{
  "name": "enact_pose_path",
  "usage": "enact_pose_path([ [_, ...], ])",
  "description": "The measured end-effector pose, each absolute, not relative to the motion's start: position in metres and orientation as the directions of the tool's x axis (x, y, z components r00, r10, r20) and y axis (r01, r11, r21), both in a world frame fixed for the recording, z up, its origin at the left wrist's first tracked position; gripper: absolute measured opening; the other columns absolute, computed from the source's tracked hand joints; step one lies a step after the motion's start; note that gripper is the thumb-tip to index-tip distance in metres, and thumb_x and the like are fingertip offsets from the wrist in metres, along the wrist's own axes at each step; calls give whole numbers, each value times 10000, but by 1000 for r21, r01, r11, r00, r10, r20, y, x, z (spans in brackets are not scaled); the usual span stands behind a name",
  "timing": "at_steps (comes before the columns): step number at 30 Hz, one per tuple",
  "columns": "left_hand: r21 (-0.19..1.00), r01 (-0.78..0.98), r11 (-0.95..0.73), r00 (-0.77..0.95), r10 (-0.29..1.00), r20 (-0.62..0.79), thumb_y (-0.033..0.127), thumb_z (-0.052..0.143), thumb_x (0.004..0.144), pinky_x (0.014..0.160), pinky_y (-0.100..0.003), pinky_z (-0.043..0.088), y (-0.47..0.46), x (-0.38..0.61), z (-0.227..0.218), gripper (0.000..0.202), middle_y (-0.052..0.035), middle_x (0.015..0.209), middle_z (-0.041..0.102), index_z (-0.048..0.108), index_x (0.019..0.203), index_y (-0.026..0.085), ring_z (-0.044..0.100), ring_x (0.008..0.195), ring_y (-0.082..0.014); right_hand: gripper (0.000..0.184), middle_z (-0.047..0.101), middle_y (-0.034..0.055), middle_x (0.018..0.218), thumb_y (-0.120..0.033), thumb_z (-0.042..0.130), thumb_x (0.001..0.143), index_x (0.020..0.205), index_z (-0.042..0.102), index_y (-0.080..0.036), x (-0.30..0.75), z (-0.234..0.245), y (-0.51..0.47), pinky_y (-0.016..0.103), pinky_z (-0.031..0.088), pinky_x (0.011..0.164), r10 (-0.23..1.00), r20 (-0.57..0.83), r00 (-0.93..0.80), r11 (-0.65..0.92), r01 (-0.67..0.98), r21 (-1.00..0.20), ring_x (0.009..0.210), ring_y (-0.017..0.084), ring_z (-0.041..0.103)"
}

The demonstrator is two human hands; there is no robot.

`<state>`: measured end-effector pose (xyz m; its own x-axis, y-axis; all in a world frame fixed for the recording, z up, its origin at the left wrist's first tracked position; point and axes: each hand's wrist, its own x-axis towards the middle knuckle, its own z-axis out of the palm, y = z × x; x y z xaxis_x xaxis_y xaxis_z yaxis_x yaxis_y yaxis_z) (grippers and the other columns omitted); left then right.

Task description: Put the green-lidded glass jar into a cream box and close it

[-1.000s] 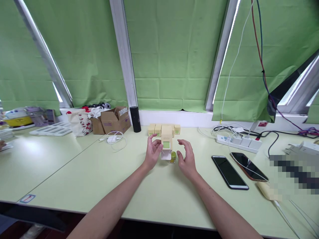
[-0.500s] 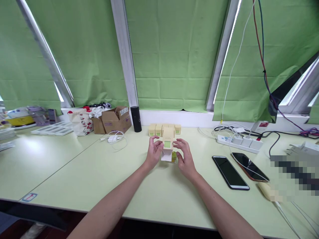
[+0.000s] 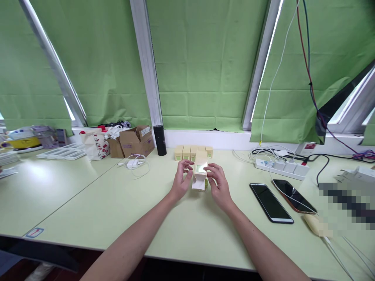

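A small tan carton box [image 3: 201, 159] with a pale window is held up over the table, tilted, with its white end flap [image 3: 198, 183] hanging open toward me. My right hand [image 3: 219, 185] grips the box's right side, fingertips on its front face near the window. On the left, my left hand [image 3: 181, 181] is curved beside the box, thumb and fingers apart, seemingly just off its edge. Partly hidden behind the flap, by my right thumb, is a yellow-green item [image 3: 206, 183] with a clear edge. Several similar tan boxes [image 3: 186, 152] stand in a row behind.
A black cylinder [image 3: 159, 140], an open cardboard box [image 3: 136, 144] and a white charger with cable [image 3: 133, 163] are at the back left. Two phones [image 3: 271, 203] and a white power strip [image 3: 278, 168] with tangled cables lie on the right.
The box has shifted slightly right and tilted, its window now catching the light. My left fingers have come away from its edge, while my right fingers have moved onto its face.
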<state>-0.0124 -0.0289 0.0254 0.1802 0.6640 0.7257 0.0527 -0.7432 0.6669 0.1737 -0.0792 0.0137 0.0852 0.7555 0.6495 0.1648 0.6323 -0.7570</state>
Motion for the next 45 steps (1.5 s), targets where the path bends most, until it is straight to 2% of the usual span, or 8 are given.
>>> enact_pose_path([
  [3, 594, 96, -798, 237, 598, 766, 483, 584, 1046, 944, -415, 566, -28, -15, 26, 413, -147, 1411, 526, 529, 1394, 267, 641, 1124, -237, 283, 502, 122, 1460, -358, 532, 1036, 1253, 698, -287, 175, 14, -78, 465, 624, 951, 776, 621, 111, 609, 122, -783, 1015, 219, 739],
  [6, 590, 86, -803, 323, 583, 745, 469, 623, 1024, 980, -431, 569, -31, -17, 27, 423, -158, 1508, 452, 568, 1398, 280, 624, 1220, -273, 287, 497, 125, 1467, -392, 567, 1027, 1260, 694, -282, 176, 13, -77, 444, 632, 917, 783, 610, 120, 603, 93, -792, 976, 206, 740],
  [10, 643, 89, -760, 372, 625, 687, 448, 651, 1012, 1005, -447, 562, -36, -16, 28, 402, -157, 1562, 405, 602, 1375, 283, 674, 1150, -254, 285, 495, 124, 1459, -405, 582, 1027, 1261, 695, -286, 176, 11, -76, 423, 637, 895, 779, 617, 115, 612, 79, -787, 975, 202, 733],
  [17, 712, 26, -702, 269, 691, 672, 418, 716, 975, 971, -424, 595, -32, -12, 25, 374, -136, 1504, 448, 649, 1312, 272, 701, 1046, -208, 316, 465, 111, 1495, -398, 581, 1033, 1324, 679, -322, 176, 8, -75, 440, 632, 938, 792, 606, 71, 603, 63, -795, 995, 202, 741],
  [27, 730, -44, -682, 197, 710, 676, 365, 755, 939, 991, -432, 617, -28, -8, 22, 318, -118, 1418, 499, 714, 1233, 249, 701, 1039, -203, 355, 466, 113, 1530, -328, 589, 1006, 1352, 670, -325, 176, 7, -75, 460, 637, 965, 804, 592, 56, 588, 75, -805, 1046, 220, 749],
  [35, 736, -74, -673, 155, 721, 675, 323, 754, 929, 981, -408, 619, -25, -6, 21, 289, -103, 1363, 504, 730, 1207, 247, 705, 1064, -203, 363, 475, 112, 1518, -292, 637, 967, 1326, 686, -316, 174, 7, -77, 462, 625, 982, 785, 618, 36, 615, 77, -785, 986, 197, 741],
  [45, 739, -51, -672, 166, 724, 669, 318, 783, 902, 967, -403, 624, -28, -3, 21, 295, -94, 1344, 515, 739, 1185, 250, 700, 1018, -186, 297, 499, 113, 1459, -351, 655, 975, 1263, 706, -299, 174, 10, -76, 428, 631, 906, 795, 599, 96, 594, 77, -801, 930, 186, 753],
])
